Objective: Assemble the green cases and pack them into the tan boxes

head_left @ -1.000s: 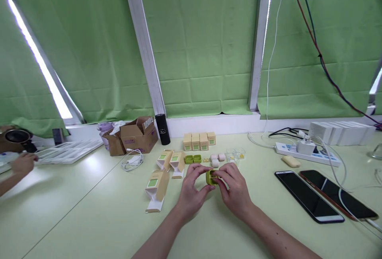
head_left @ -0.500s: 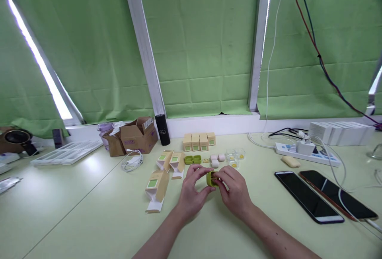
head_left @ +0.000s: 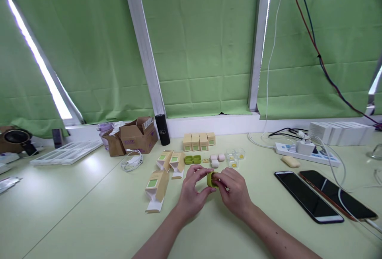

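Observation:
My left hand (head_left: 193,191) pinches a small olive-green square cup (head_left: 210,180) between thumb and fingers, its opening turned to the right. The fingertips of my right hand (head_left: 235,192) are closed together inside that opening; whatever they grip is hidden. Just beyond my hands lie two more green cups (head_left: 192,159), small yellowish pieces (head_left: 205,160), several pale pink rolls (head_left: 215,163) and clear containers (head_left: 234,162) with yellow marks. Left of my left hand are opened cardboard boxes with green labels, the nearest box (head_left: 157,185) lying with its white flap out.
Several closed small boxes (head_left: 195,143) stand in a row at the back, with a black cylinder (head_left: 162,129) and a brown carton (head_left: 139,135) to their left. On the right lie two phones (head_left: 308,197), a tan pebble-shaped object (head_left: 290,161), a power strip (head_left: 307,154) and loose cables.
Both hands stay in nearly the same place around the green cup. The right hand's fingers have shifted slightly at its opening.

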Tool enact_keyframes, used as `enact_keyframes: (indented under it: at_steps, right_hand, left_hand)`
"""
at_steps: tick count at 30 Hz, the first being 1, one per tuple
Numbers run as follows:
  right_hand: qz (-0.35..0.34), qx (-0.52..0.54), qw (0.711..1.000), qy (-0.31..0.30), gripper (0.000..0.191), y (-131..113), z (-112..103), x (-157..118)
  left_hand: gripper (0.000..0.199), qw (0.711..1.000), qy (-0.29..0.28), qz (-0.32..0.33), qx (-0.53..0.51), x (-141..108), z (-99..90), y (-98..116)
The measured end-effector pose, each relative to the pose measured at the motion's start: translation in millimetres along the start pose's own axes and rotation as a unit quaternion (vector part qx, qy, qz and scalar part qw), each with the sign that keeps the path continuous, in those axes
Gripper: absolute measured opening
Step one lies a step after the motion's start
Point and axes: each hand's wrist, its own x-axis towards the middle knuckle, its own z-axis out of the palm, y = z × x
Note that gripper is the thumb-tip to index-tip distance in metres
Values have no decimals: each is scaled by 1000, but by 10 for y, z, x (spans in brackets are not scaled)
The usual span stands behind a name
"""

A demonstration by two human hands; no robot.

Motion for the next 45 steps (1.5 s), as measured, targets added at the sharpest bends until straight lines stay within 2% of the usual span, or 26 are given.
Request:
enact_keyframes:
  at_steps: [15,20,24,29,32,37,39,41,45]
  right_hand:
    - [-18,0,1000,-16,16,0,-66,40]
    - [-48,29,998,-23,26,43,-173,83]
    - [-14,45,999,-14,37,50,-201,74]
    - [12,46,997,-69,61,31,-164,27]
    - [8,65,994,-87,63,37,-125,-3]
    - [48,107,991,-61,56,54,-76,-23]
    - [71,127,988,-44,53,55,-71,-20]
    - [90,140,986,-25,51,52,-70,-14]
    - [106,153,982,4,46,36,-65,-6]
  left_hand:
    - [40,1000,0,-1,13,16,-16,13]
    - [40,1000,19,8,20,31,-47,-4]
    - [39,997,48,10,51,30,-71,-42]
    - [40,994,48,34,93,23,-53,-84]
    - [43,993,36,47,104,23,-34,-87]
    - [54,995,51,18,82,19,-24,-55]
    - [47,996,51,10,73,19,-28,-48]
    - [30,996,55,-3,70,24,-30,-49]
    - [13,995,60,-62,57,44,-8,-71]
